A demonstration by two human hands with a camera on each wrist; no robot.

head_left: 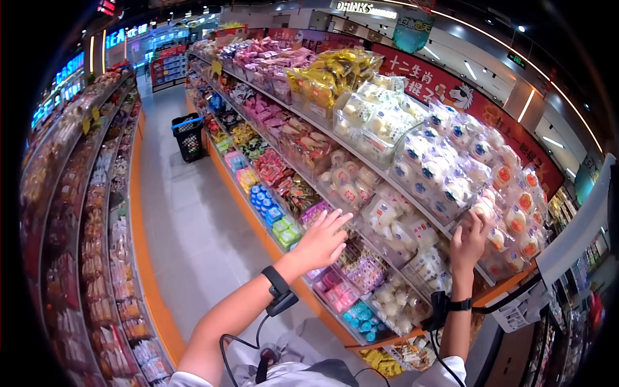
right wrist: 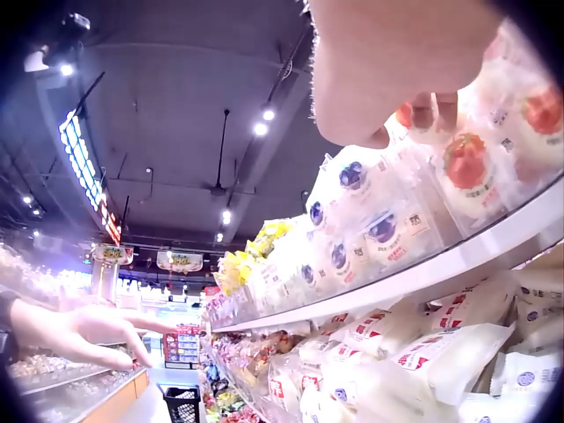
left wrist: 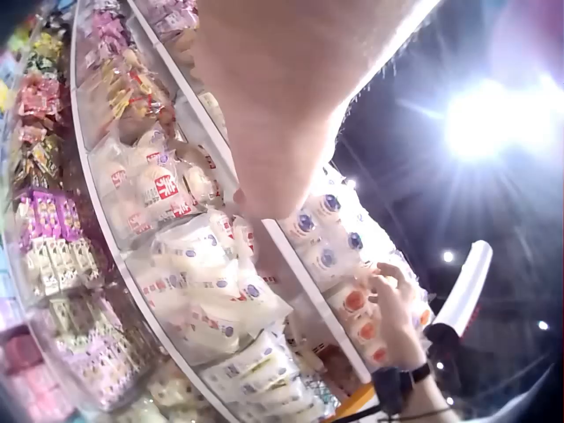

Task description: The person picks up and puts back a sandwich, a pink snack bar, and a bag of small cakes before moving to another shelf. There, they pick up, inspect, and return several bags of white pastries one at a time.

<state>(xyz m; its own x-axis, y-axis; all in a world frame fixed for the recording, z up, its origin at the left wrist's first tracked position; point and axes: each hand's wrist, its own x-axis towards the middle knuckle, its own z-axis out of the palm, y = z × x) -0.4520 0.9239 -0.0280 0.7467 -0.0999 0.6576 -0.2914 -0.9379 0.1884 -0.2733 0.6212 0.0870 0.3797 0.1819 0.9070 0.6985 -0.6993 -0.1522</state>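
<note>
Grey flr (head_left: 171, 213) btwn orange-based shelving (head_left: 146, 280), dk ceiling (right wrist: 167, 110) w/ bright spotlights (right wrist: 261, 129).

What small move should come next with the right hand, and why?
I'd suggest the right hand settle its fingers around one red-printed pack: the fingers are bent over these packs on the upper shelf, though any grip is unclear. The left hand holds nothing visible, so it could stay aside.

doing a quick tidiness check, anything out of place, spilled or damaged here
Only the black basket stands out: it sits alone on the aisle floor, odd because nobody is beside it. No packets look clearly spilled or torn, though many are too small to check.
</note>
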